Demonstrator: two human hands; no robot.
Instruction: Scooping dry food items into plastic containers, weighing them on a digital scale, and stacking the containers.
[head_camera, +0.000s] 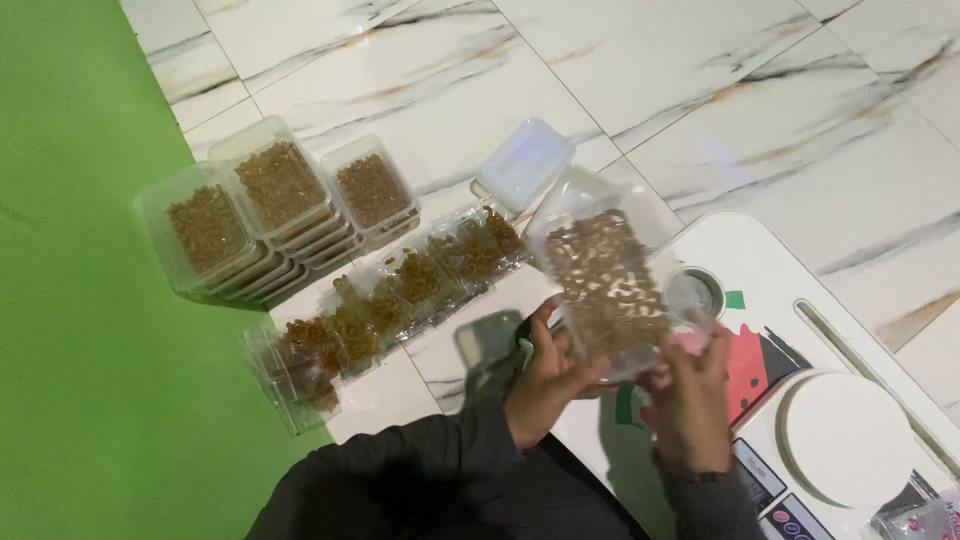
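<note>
Both my hands hold one clear plastic box (605, 285) filled with small brown pieces, raised and tilted above the floor. My left hand (548, 375) grips its near left edge; my right hand (690, 390) grips its near right edge. Both sleeves are dark. A row of several filled clear boxes (400, 295) lies overlapping on the floor to the left of the held box.
Three stacks of filled clear boxes (275, 205) stand at the edge of a green mat (90, 330). A clear lid (525, 163) lies on the marble floor. A low white table (770, 270) at right carries a small round cup (693, 293) and a white scale (845, 440).
</note>
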